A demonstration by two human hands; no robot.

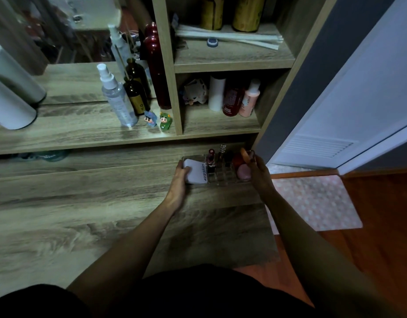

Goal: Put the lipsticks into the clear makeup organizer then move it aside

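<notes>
The clear makeup organizer (217,171) sits on the wooden surface (83,203) directly between the person's two hands, its long axis running from one hand to the other, so each hand meets a short end. The left hand (180,180) is curled around the near-left end, thumb lying over the white compact (195,172) that rests in that compartment. The right hand (258,173) is closed on the opposite end, fingers wrapped over the rim just beside a pink puff (243,174) and a reddish round item. The lipsticks (211,160) stand upright in the middle slots, between the hands, so the loading looks finished and the step in hand appears to be moving the organizer aside. Both forearms reach forward at much the same stretch, wrists slightly raised, neither hand clearly nearer. Whether the organizer is lifted or resting on the surface cannot be told; the upright tubes may tip if it tilts
</notes>
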